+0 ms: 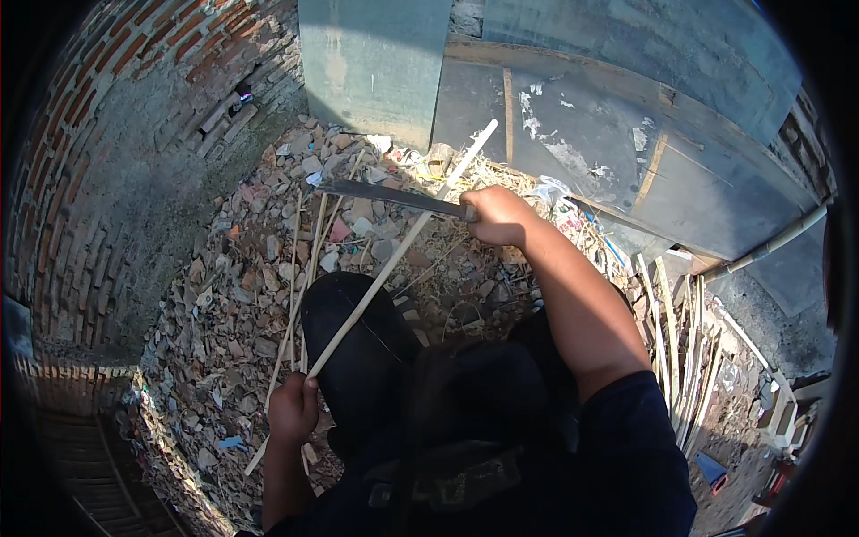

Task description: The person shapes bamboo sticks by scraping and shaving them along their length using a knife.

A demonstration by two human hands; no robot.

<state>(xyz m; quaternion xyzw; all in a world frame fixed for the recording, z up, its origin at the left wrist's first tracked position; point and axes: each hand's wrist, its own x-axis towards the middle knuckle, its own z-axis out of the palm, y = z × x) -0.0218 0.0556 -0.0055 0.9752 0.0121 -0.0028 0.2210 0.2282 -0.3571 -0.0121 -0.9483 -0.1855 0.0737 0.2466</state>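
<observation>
My left hand (pixel 293 409) is closed around the lower end of a long pale bamboo strip (pixel 394 254). From there the strip slants up and away to the right, passing over my dark-clothed knee (pixel 353 313). In my right hand (pixel 498 216) is the handle of a machete (pixel 394 195), whose long dark blade points left. The blade crosses the strip near its far part; whether it bites into the wood I cannot tell. Several thin bamboo strips (pixel 298 268) lie on the rubble left of my knee.
Broken brick and stone rubble (pixel 215 331) covers the ground. A brick wall (pixel 98 206) rises at left, and grey-green panels (pixel 376 72) stand at the far side. More bamboo strips (pixel 684 349) lie in a bundle at right, near a blue hand saw (pixel 712 471).
</observation>
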